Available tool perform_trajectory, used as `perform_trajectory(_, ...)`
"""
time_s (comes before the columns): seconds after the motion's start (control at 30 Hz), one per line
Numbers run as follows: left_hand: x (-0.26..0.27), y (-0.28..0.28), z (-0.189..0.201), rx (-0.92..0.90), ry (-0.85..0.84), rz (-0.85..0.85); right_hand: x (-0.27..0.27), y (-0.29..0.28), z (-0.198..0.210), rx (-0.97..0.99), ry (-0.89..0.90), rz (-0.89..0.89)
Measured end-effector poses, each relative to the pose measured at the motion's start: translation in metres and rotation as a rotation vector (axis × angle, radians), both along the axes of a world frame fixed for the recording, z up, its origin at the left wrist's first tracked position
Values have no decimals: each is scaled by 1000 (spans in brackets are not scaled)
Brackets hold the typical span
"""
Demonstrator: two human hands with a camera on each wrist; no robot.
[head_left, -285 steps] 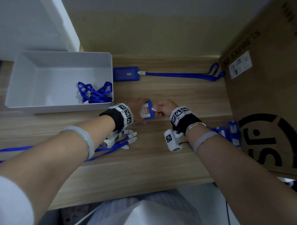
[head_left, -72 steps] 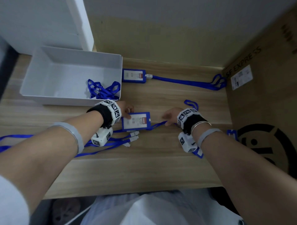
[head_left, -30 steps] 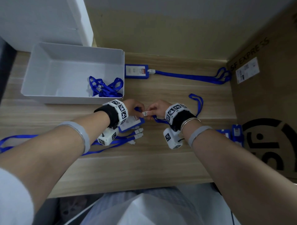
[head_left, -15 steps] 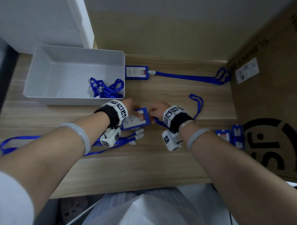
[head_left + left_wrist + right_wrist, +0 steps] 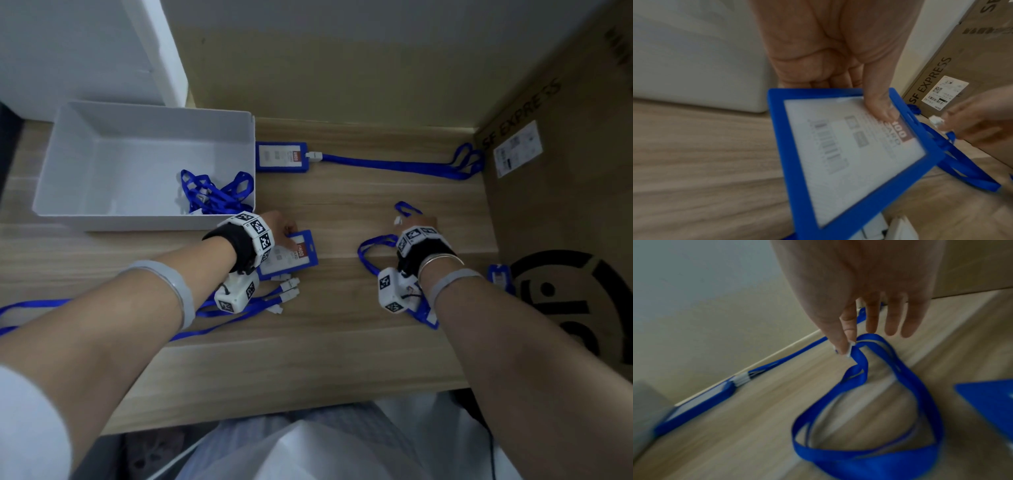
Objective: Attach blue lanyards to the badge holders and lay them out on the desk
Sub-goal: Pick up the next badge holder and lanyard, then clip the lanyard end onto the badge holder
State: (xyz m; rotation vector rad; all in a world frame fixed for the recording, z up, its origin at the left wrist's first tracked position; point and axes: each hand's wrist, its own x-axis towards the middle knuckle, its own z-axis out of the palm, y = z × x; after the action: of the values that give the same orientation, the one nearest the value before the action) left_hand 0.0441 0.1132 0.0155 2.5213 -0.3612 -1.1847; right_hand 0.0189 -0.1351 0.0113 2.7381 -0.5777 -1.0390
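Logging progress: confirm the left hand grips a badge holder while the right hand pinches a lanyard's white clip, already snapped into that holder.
Not snapped in. The head view shows the white clip, pinched by the right hand, apart from the badge holder that the left hand grips. The rest stands.
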Motion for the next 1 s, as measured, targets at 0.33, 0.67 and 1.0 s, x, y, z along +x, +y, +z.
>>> perform_trajectory(0.33,-1,-7,-16,-36,21,2,-7,-9,-24,171,-118,-188)
perform_trajectory(0.67,-3,7,-21,-54,2,5,2,33,-21,590,-488,-338)
perform_trajectory(1.0,-13,51,-11,-36,-42,6,54,129,64,1005,-772,-204)
